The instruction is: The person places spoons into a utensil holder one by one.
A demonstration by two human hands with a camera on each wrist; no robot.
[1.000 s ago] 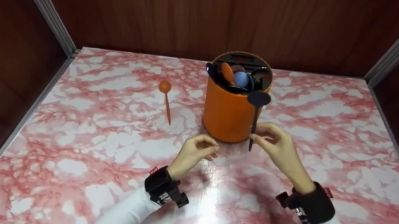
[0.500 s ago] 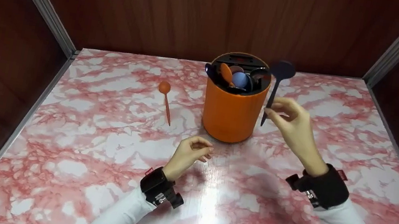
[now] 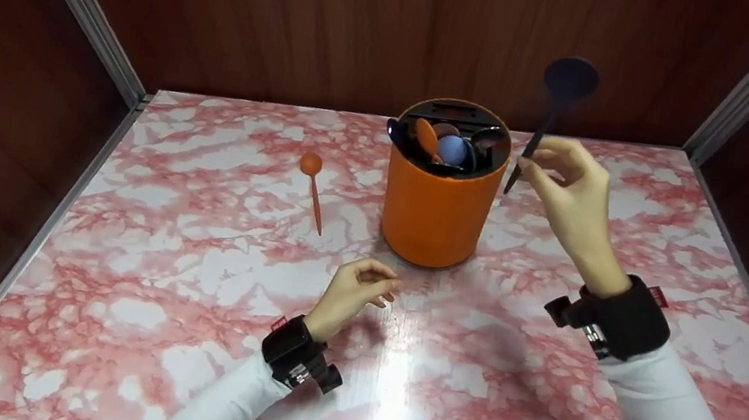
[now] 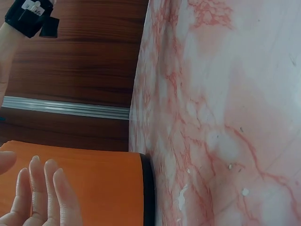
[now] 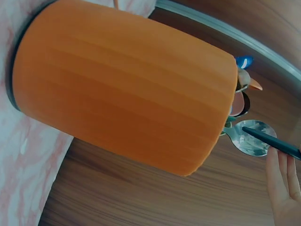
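The right hand has lifted the pinched black spoon above the orange holder beside it; the left hand stays loosely curled, empty.

Both arms wear long white sleeves that end just short of the wrists. Each wrist carries a wide black band: the right band shows a small red tag at its edge and a black camera block with a metal ring, and the left band has the same red tag and a stubby black camera mount.
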